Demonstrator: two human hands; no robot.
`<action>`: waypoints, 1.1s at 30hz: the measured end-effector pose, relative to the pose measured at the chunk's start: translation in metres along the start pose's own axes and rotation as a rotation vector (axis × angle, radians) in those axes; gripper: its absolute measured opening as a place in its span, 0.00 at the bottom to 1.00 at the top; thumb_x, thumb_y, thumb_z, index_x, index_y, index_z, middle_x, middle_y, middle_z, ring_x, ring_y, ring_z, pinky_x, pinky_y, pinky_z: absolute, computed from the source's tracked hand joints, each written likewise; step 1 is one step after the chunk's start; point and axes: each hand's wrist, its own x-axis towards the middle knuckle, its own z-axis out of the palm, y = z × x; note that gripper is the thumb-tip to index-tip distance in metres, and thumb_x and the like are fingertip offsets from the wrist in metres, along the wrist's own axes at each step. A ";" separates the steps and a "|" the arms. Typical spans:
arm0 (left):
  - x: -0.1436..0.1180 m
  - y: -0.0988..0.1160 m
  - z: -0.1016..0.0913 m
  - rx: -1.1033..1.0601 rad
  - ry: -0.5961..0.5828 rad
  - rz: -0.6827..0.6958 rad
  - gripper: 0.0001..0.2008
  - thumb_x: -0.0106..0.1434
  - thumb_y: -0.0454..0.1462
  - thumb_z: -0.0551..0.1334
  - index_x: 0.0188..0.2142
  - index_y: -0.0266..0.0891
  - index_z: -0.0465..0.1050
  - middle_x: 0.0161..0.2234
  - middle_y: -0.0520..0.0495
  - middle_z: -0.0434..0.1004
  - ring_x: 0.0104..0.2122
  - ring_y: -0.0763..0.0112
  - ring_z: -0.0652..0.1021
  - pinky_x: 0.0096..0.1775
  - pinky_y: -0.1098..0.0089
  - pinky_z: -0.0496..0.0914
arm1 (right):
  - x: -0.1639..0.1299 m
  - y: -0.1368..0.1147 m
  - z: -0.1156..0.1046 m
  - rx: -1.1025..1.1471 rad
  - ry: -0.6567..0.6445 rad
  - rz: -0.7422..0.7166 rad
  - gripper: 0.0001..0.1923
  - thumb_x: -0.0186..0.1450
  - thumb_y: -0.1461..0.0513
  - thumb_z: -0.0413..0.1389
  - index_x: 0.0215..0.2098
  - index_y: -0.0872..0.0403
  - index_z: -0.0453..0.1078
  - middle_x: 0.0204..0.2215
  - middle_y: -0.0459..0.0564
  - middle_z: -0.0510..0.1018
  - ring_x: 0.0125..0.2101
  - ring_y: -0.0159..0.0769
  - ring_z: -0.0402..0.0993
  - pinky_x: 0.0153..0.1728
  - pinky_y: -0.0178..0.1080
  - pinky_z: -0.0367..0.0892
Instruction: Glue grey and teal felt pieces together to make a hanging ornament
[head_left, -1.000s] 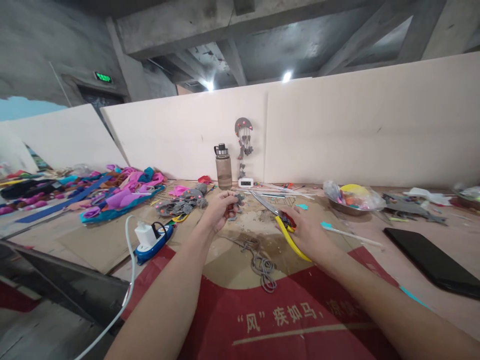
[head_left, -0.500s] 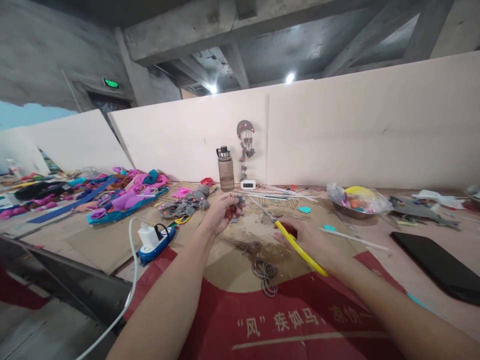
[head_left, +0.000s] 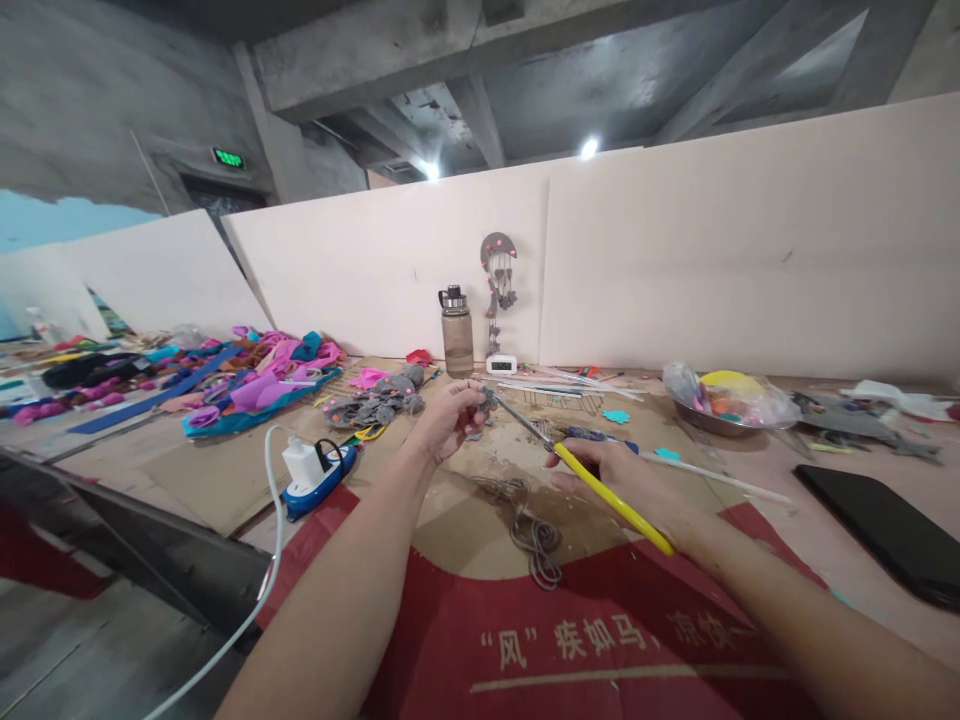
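Observation:
My left hand [head_left: 451, 418] is raised over the middle of the table, thumb and fingers pinched on a small grey felt piece [head_left: 487, 402]. In my right hand [head_left: 611, 478] are yellow-handled long-nose pliers [head_left: 604, 490], their thin metal tip pointing left and reaching the grey piece. Whether the jaws grip it is too small to tell. Below the hands, a loose coil of grey cord [head_left: 538, 545] lies on brown and red printed board [head_left: 450, 640]. A grey felt moon hanging [head_left: 499, 262] with pink dots is against the white panel behind.
Behind the hands stand a water bottle [head_left: 457, 335] and a small white clock [head_left: 502, 365]. Grey felt pieces [head_left: 371, 405] and colourful cloth [head_left: 262, 385] lie left, near a blue power strip [head_left: 322, 482]. A metal bowl [head_left: 727, 420] and a black phone [head_left: 885, 535] are right.
The pliers' tip has come up against the grey piece in my left hand. The whole view has shifted slightly, with things appearing a little further right.

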 end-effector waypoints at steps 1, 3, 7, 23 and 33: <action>0.000 0.000 0.000 -0.001 0.000 -0.003 0.10 0.45 0.34 0.64 0.25 0.36 0.63 0.20 0.51 0.70 0.15 0.83 0.64 0.16 0.80 0.50 | -0.001 -0.002 0.000 0.004 -0.004 0.009 0.11 0.61 0.55 0.53 0.34 0.53 0.72 0.28 0.47 0.76 0.27 0.35 0.68 0.27 0.35 0.60; 0.000 0.001 0.000 -0.005 -0.003 -0.007 0.10 0.45 0.33 0.64 0.25 0.36 0.63 0.22 0.50 0.71 0.15 0.83 0.64 0.16 0.80 0.50 | -0.001 -0.005 -0.001 0.008 -0.014 0.030 0.10 0.61 0.56 0.53 0.34 0.53 0.71 0.26 0.46 0.74 0.24 0.32 0.66 0.26 0.35 0.59; -0.001 0.003 0.001 -0.010 -0.003 -0.008 0.10 0.45 0.33 0.64 0.25 0.36 0.63 0.22 0.50 0.72 0.15 0.83 0.64 0.16 0.80 0.52 | -0.002 -0.009 0.000 0.017 -0.019 0.070 0.10 0.61 0.55 0.53 0.34 0.53 0.71 0.22 0.44 0.71 0.20 0.30 0.62 0.23 0.34 0.57; -0.003 0.006 0.002 -0.035 0.018 -0.022 0.12 0.43 0.32 0.65 0.26 0.36 0.63 0.21 0.51 0.70 0.15 0.83 0.64 0.15 0.81 0.51 | 0.000 -0.003 0.000 -0.049 0.019 -0.024 0.11 0.61 0.55 0.52 0.31 0.53 0.71 0.26 0.47 0.75 0.27 0.36 0.68 0.28 0.36 0.61; -0.002 0.004 0.000 -0.067 -0.031 -0.002 0.12 0.45 0.33 0.66 0.27 0.36 0.62 0.23 0.49 0.72 0.16 0.83 0.65 0.16 0.82 0.53 | 0.001 -0.006 0.002 -0.048 0.029 0.004 0.10 0.61 0.56 0.52 0.30 0.53 0.71 0.25 0.47 0.74 0.26 0.35 0.66 0.28 0.36 0.60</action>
